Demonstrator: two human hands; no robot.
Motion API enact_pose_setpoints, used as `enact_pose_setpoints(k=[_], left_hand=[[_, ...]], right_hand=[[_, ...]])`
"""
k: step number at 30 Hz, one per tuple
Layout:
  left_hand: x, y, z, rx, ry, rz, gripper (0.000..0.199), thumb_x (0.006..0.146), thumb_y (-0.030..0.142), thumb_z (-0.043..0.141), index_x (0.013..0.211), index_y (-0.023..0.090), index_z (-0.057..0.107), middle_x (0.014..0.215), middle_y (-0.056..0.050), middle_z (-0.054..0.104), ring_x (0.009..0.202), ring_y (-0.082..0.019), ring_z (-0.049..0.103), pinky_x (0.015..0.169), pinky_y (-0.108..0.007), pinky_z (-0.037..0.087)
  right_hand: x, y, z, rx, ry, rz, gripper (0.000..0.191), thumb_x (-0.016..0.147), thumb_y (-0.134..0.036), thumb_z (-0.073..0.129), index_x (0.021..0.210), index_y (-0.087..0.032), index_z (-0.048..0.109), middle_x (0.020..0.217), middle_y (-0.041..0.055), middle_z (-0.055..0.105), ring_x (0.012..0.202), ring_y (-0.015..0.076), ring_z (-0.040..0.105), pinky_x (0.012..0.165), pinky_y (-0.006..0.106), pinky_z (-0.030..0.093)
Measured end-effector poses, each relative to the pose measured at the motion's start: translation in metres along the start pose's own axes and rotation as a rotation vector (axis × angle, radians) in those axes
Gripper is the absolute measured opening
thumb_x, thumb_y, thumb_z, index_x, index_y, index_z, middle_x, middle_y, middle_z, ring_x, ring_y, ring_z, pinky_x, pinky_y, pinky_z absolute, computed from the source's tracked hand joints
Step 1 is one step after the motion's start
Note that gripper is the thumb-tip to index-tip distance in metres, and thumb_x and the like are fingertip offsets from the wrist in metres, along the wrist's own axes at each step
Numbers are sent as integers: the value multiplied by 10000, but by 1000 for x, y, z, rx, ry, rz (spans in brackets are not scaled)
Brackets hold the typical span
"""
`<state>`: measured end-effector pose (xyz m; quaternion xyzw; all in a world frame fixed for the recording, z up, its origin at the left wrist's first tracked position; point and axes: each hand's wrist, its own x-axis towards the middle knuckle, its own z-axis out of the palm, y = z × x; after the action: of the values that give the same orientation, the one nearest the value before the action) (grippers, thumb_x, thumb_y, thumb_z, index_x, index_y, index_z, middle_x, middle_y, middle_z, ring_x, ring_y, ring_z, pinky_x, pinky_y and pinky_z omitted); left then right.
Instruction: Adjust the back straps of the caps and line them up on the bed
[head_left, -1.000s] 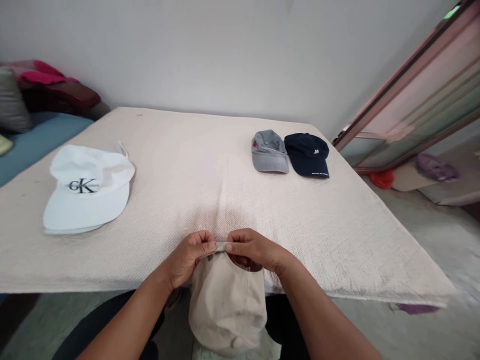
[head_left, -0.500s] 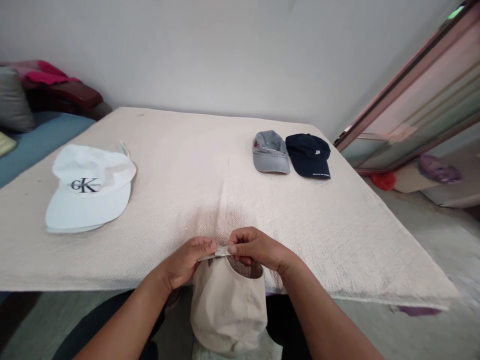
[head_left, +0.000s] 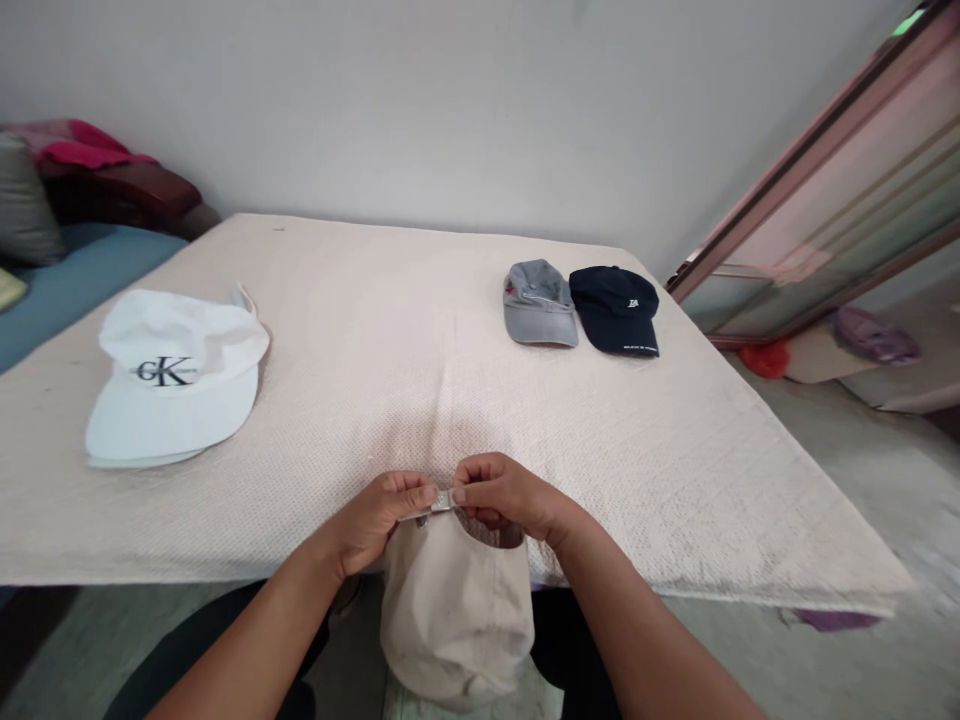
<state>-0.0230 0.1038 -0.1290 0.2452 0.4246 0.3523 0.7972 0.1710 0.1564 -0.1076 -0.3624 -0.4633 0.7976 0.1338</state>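
A beige cap [head_left: 457, 620] hangs at the table's near edge, its back opening turned up toward me. Across that opening runs its adjusting strap, with a small metal buckle [head_left: 443, 500] near the middle. My left hand [head_left: 381, 515] pinches the strap just left of the buckle, thumb on top. On the buckle's right side, my right hand [head_left: 501, 492] grips the strap between thumb and curled fingers. The cap's brim is out of sight.
On the cream-covered table [head_left: 360, 300] lie a white cap [head_left: 180, 375] at left, and a grey cap [head_left: 538, 305] beside a navy cap [head_left: 615, 310] at the back right. A wall [head_left: 420, 110] stands behind; a blue-covered seat [head_left: 90, 275] is at far left.
Both hands keep their hold on the beige cap's strap; my right hand has shifted very slightly left toward the buckle. The whole view has moved a little.
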Motion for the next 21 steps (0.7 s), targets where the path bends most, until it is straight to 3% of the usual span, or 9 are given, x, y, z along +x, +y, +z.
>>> enact_pose_setpoints(k=[8,14,17,21], left_hand=[[2,-1,1,-56,121,14,161,702,234,761,683,118,651,609,-22,620,549,-114,543,568,-236,413],[2,6,6,-154,137,128,143,755,220,709,656,136,649,613,-16,628,560,-113,550,573,-218,438],[-2,8,9,-134,46,137,146,809,261,656,764,129,701,703,-61,677,663,-154,610,658,-247,473],[-7,6,13,-84,-158,20,228,834,274,624,971,115,710,844,-125,716,755,-206,659,716,-296,492]], right_hand=[[-1,-1,-3,-65,13,-6,226,781,-312,642,667,-161,518,510,-52,442,450,56,357,424,197,241],[-4,-1,-3,28,-111,10,287,745,-400,708,754,-139,588,618,-33,497,528,69,425,507,209,338],[-5,-3,-7,146,-47,-31,259,738,-350,715,704,-137,571,611,-28,514,504,58,414,474,196,297],[-4,-8,-11,223,82,-114,251,737,-284,709,641,-138,530,571,-35,507,446,30,320,424,191,193]])
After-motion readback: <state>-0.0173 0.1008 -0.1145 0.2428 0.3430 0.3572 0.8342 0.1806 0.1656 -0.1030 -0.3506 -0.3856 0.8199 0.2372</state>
